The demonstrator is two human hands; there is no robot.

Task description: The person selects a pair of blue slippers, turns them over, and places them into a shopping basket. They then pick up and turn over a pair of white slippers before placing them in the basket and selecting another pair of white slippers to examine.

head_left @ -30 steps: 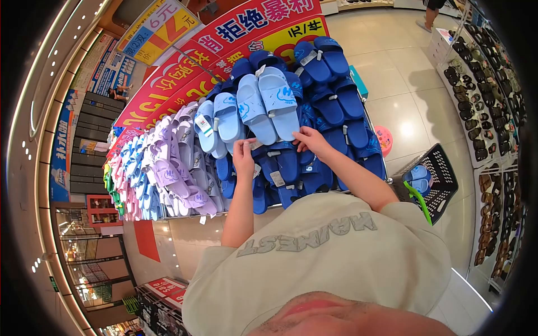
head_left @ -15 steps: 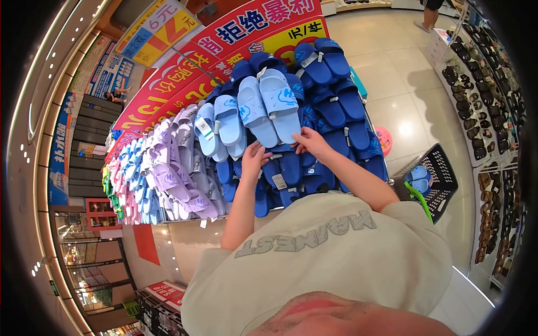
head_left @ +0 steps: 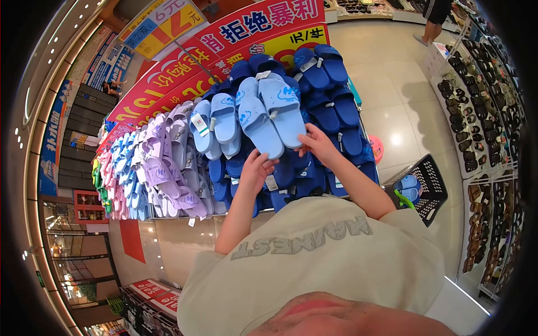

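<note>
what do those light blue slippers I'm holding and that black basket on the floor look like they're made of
Light blue slippers: probably soft moulded foam or rubber, matte, with thick one-piece soles and straps. Black basket: likely rigid plastic, going by its open lattice walls and slight sheen.

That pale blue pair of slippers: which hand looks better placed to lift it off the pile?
Probably the right hand: its fingers already touch the lower end of the pale blue pair. The left hand sits lower, on the dark blue slippers beneath it.

We see matt, smooth foam-like plastic on the light blue slippers [head_left: 273,115], glossy polished tile on the floor [head_left: 392,84], perforated black plastic on the basket [head_left: 428,187]
</note>
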